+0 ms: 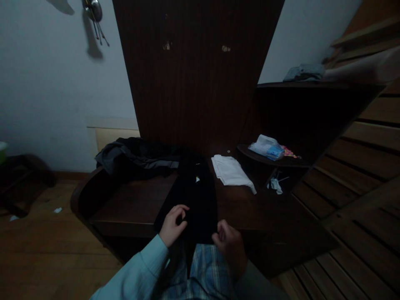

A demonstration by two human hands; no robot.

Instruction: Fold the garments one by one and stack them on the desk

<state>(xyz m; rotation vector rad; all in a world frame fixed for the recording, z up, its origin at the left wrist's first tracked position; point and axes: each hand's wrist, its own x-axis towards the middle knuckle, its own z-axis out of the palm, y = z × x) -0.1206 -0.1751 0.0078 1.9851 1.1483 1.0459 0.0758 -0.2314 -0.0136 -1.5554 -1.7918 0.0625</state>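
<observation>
A black garment (195,204) lies spread on the dark wooden bench, its near end reaching the front edge. A small white patch shows on its upper part. My left hand (173,225) is over the garment's near left side, with the fingers curved and a gap between thumb and forefinger. At the near right corner, my right hand (229,241) has its fingers curled closed at the cloth edge and appears to pinch it. To the right of the garment rests a folded white cloth (233,171). Behind on the left is a heap of dark and grey clothing (134,156).
The bench (131,204) has a raised left arm and a tall dark back panel (200,96). On the right, a small shelf holds a plastic packet (267,148). Wooden slats (368,162) stand close on the right. A dark stool (18,179) is at far left.
</observation>
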